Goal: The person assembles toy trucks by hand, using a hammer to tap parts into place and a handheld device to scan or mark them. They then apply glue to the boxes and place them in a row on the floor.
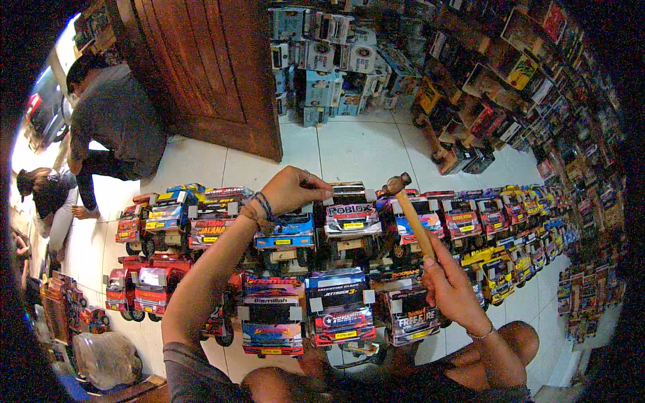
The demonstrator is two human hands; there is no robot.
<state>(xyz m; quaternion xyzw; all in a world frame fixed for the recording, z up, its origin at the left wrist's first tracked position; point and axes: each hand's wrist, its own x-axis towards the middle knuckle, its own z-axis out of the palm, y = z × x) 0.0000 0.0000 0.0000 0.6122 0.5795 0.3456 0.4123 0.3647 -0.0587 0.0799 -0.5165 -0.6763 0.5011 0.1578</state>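
Note:
My left hand (295,191) reaches across the far row of toy trucks, wearing dark braided bracelets and a ring. Its fingers are pinched together at the upper left corner of a red, white and black toy truck (353,220); whatever is between the fingertips is too small to make out. My right hand (451,285) grips a hammer (414,225) by its light wooden handle. The hammer's rusty metal head points up and away, just right of that truck. A blue toy truck (284,232) stands beside it, partly under my left wrist.
Two long rows of toy trucks, including a dark blue one (340,305), stand on white floor tiles (349,144). A wooden door (208,74) stands far left. Two people (117,114) crouch beyond it. Stacked boxes (322,87) line the back. A full plastic bag (107,359) lies near left.

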